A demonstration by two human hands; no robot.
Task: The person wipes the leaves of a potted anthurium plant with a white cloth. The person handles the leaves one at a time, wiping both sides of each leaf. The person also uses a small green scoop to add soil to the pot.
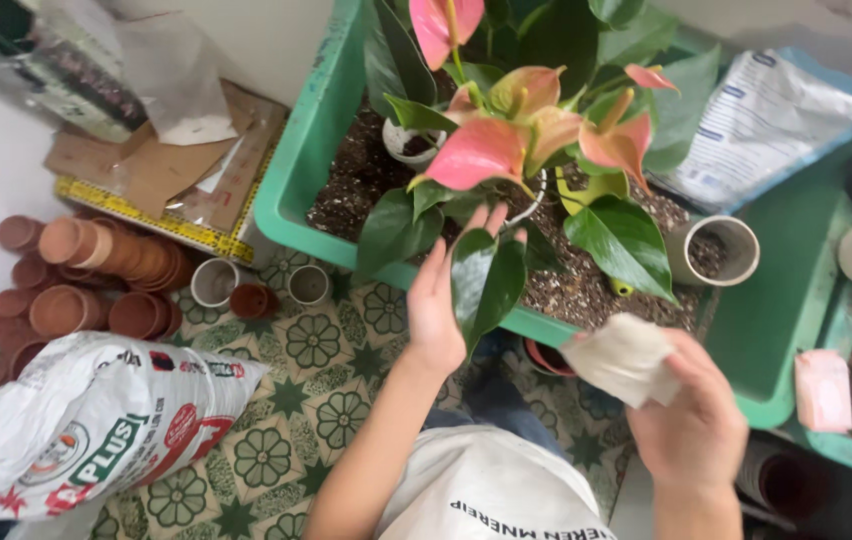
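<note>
A potted plant with pink flowers and glossy dark green leaves stands in a green tray full of soil. My left hand reaches up under one large green leaf and supports it with spread fingers. My right hand is closed on a crumpled white cloth, held just right of that leaf, near the tray's front rim.
A small grey pot with soil lies in the tray at right. Stacked terracotta pots sit at left on the patterned tile floor. A white soil bag lies lower left, and a white-blue bag upper right.
</note>
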